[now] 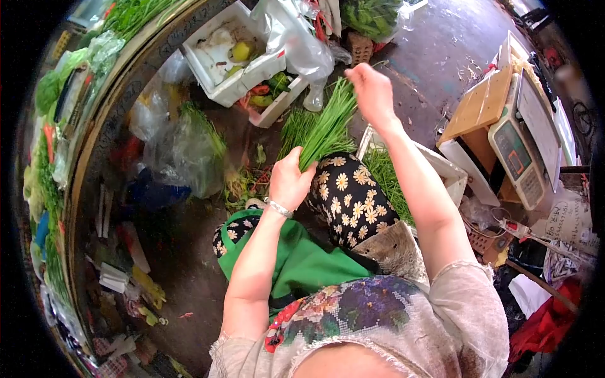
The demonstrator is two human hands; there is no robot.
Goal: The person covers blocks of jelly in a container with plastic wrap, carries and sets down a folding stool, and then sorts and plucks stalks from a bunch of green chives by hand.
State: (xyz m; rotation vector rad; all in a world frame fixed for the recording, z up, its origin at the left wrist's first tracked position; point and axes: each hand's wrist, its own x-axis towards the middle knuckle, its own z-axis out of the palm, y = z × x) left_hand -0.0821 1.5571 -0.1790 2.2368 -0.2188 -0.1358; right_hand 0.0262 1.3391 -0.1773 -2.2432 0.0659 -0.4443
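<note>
My left hand is wrapped around the lower end of a bunch of long, thin green chives, held above my knee. The stalks slant up and to the right. Beside their upper ends is my right hand, its fingers curled closed. A thin strand seems to show near those fingers, but what they grip is too small to make out. More green stalks lie behind the bunch on the floor. To the right of my knee, a white foam box holds more of the thin greens.
White foam boxes with some vegetables and plastic bags stand ahead. On the left curves a counter edge with produce on it. A digital scale is at the right, beside a wooden board. Scraps litter the dark floor.
</note>
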